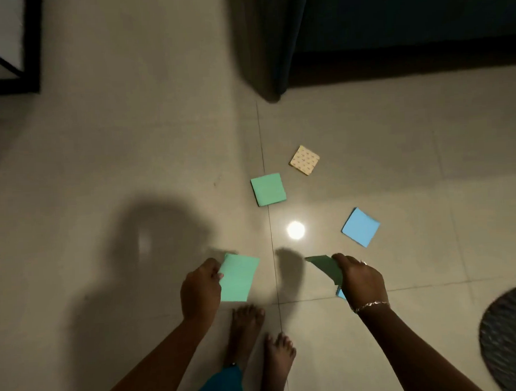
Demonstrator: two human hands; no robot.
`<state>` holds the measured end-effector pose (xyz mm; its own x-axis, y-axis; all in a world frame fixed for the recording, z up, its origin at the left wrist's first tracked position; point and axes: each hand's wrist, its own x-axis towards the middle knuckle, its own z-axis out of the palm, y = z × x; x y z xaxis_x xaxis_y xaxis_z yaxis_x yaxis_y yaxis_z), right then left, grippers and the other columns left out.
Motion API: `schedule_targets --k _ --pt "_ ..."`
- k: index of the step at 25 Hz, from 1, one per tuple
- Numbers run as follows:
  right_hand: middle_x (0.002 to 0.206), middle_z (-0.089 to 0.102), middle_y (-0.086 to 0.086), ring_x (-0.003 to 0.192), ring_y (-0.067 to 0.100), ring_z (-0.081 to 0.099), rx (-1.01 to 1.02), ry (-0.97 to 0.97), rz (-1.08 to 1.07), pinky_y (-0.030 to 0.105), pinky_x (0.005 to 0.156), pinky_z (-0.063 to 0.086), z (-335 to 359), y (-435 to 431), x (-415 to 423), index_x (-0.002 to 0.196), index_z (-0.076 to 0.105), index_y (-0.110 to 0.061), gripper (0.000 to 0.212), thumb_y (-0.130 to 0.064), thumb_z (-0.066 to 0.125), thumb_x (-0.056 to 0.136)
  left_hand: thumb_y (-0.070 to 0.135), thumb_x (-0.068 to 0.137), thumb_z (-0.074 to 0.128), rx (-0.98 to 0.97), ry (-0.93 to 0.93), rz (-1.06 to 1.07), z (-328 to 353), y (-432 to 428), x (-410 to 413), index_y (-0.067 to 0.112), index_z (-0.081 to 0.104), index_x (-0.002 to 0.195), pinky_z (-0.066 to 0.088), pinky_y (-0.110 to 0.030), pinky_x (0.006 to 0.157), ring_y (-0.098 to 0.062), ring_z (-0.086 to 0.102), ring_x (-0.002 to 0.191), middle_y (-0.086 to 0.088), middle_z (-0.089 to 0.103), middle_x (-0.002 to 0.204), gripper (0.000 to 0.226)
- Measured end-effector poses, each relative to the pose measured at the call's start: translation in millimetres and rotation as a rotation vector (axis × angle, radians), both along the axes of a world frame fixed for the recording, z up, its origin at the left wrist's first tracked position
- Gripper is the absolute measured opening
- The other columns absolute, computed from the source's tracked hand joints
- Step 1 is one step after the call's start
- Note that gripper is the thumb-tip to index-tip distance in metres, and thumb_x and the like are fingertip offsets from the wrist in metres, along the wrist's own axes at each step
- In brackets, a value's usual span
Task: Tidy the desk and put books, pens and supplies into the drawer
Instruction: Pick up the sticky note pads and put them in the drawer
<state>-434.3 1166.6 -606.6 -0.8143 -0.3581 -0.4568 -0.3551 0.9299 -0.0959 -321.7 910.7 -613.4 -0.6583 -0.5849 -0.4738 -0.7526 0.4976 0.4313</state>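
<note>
Two hands are working above the tiled floor [131, 156]: the left hand [200, 286] is pinching a pale green sheet [239, 277], a green pad [268, 190] and a yellow pad [304, 160] are lying ahead, and the right hand [361, 279] is gripping a darker green sheet [325, 266], with a blue pad [360, 227] lying just beyond.

My left hand [200, 289] holds a sheet [239, 277], my right hand [361, 279] a bundle [325, 266]. Ahead on the floor [131, 156] lie a middle pad [268, 190], a far pad [304, 160] behind it, a right pad [360, 227]; a mat [511, 338] far right.
</note>
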Motion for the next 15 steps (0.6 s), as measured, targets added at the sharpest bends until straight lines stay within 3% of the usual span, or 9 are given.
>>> schedule_targets --k 3,9,12,15 --pt "0.048 0.059 -0.003 0.031 0.02 0.052 -0.051 0.049 0.052 0.017 0.033 0.019 94 -19 19 0.07 0.07 -0.017 0.065 0.01 0.076 0.012 0.006 0.082 0.065 0.034 0.057 0.124 109 -8 23 0.012 0.054 0.071 0.042 -0.025 0.053 -0.023 0.06 0.07 -0.007 0.068 0.08 0.017" --pt "0.053 0.063 -0.004 0.033 0.021 0.053 -0.257 0.168 0.171 0.017 0.034 0.018 278 -97 53 0.072 0.069 -0.018 0.065 0.016 0.075 0.016 0.0 0.076 0.069 0.003 0.262 0.411 314 -54 103 0.028 0.043 0.057 0.034 -0.02 0.052 -0.02 0.053 0.063 0.001 0.058 0.065 0.043" --pt "0.061 0.069 0.0 0.038 0.023 0.058 -0.366 0.247 0.226 0.021 0.028 0.033 347 -155 76 0.08 0.071 -0.015 0.065 0.018 0.075 0.024 -0.002 0.075 0.069 -0.047 0.335 0.522 377 -88 146 0.017 0.054 0.065 0.033 -0.013 0.054 -0.02 0.052 0.064 -0.001 0.056 0.065 0.027" --pt "0.064 0.07 0.005 0.042 0.026 0.061 -0.512 0.297 0.313 0.025 0.031 0.04 404 -220 117 0.085 0.071 -0.011 0.059 0.02 0.074 0.036 -0.002 0.075 0.069 -0.076 0.425 0.651 430 -129 204 0.008 0.061 0.072 0.036 -0.019 0.054 -0.023 0.055 0.064 -0.004 0.058 0.066 0.013"
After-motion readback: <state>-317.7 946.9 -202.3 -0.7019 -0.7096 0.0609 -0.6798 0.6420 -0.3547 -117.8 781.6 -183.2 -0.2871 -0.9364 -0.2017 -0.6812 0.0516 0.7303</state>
